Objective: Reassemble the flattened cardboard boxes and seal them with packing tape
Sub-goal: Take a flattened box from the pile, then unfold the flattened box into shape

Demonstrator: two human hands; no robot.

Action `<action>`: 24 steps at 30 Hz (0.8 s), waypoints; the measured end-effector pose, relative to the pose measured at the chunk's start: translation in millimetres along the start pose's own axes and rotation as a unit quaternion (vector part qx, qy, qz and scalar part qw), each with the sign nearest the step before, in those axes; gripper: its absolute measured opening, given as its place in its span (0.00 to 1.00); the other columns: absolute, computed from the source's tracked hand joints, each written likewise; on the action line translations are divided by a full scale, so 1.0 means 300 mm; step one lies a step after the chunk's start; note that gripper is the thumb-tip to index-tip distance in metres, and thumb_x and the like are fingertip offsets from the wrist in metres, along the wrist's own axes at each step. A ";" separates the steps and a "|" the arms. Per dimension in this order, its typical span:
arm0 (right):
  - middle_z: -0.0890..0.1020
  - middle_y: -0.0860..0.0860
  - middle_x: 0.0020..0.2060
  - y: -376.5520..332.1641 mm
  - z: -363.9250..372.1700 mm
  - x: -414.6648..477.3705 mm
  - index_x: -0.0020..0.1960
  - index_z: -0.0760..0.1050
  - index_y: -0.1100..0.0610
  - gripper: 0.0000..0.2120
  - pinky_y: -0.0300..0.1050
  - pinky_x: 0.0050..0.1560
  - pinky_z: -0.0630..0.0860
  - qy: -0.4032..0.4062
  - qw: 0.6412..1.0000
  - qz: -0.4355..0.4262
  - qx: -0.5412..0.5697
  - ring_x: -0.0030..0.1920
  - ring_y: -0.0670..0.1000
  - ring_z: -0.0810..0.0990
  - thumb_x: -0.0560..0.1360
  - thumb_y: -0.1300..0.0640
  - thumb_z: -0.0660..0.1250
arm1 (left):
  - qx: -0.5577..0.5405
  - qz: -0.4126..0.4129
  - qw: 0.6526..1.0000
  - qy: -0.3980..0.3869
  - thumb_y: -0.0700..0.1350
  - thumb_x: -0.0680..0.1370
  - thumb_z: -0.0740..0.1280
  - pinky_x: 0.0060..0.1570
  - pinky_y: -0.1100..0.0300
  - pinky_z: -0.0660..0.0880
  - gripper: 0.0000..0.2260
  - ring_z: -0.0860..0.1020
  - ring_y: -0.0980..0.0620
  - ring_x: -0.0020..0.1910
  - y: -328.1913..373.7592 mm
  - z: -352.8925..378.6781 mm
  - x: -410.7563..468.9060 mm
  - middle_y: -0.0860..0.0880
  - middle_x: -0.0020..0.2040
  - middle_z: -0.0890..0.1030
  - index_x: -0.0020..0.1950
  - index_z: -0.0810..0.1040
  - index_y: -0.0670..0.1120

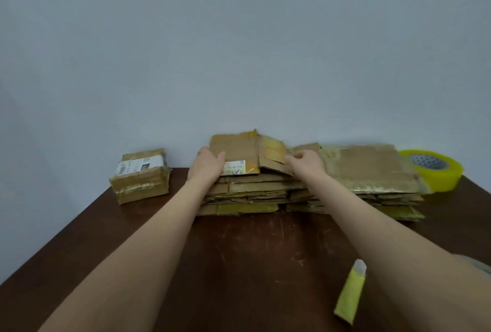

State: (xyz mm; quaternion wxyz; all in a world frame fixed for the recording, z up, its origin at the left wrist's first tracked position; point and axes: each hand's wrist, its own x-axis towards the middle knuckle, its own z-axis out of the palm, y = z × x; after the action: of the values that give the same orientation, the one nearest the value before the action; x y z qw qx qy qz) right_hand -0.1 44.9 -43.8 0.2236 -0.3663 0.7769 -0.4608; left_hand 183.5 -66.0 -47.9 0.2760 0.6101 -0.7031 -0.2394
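Atop stack [252, 193]: left hand [207, 165] grips flattened box [239, 148], right hand [305, 162] fingers [293, 157] pinch flap [271, 150]

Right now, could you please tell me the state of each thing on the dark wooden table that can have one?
Top flattened brown cardboard box: flat, far edge raised, gripped by left hand and right hand.
Stack of flattened cardboard boxes: flat, unassembled.
Small brown cardboard box: assembled, taped shut.
Yellow packing tape roll: lying flat, untouched.
Yellow cutter: lying loose, untouched; blade unclear.
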 end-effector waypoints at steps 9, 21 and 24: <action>0.73 0.53 0.67 -0.037 -0.022 0.009 0.73 0.65 0.56 0.31 0.54 0.66 0.71 -0.063 0.960 0.029 0.272 0.66 0.55 0.72 0.73 0.56 0.72 | -0.252 0.024 0.963 0.089 0.56 0.73 0.69 0.60 0.50 0.74 0.33 0.78 0.48 0.57 0.102 -0.086 -0.047 0.44 0.67 0.74 0.74 0.63 0.46; 0.80 0.52 0.57 -0.009 -0.162 -0.363 0.68 0.67 0.49 0.30 0.50 0.52 0.77 -0.224 0.919 -0.051 0.320 0.56 0.54 0.79 0.71 0.66 0.70 | -0.372 0.055 0.926 -0.037 0.47 0.75 0.71 0.43 0.58 0.79 0.29 0.81 0.54 0.47 -0.001 -0.268 -0.449 0.47 0.56 0.79 0.73 0.63 0.47; 0.78 0.52 0.59 0.085 -0.147 -0.458 0.73 0.61 0.44 0.37 0.51 0.57 0.76 -0.210 0.948 -0.083 0.225 0.57 0.53 0.78 0.72 0.67 0.69 | -0.375 0.102 0.921 -0.038 0.43 0.75 0.71 0.39 0.67 0.78 0.20 0.80 0.57 0.47 -0.068 -0.243 -0.580 0.49 0.56 0.80 0.65 0.69 0.49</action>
State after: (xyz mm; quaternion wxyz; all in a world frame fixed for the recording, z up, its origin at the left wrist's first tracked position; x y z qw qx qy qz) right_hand 47.4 183.6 -44.0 0.4187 -0.4584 0.5555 -0.5531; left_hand 265.9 103.4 -24.7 0.4804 0.3771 -0.6306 -0.4789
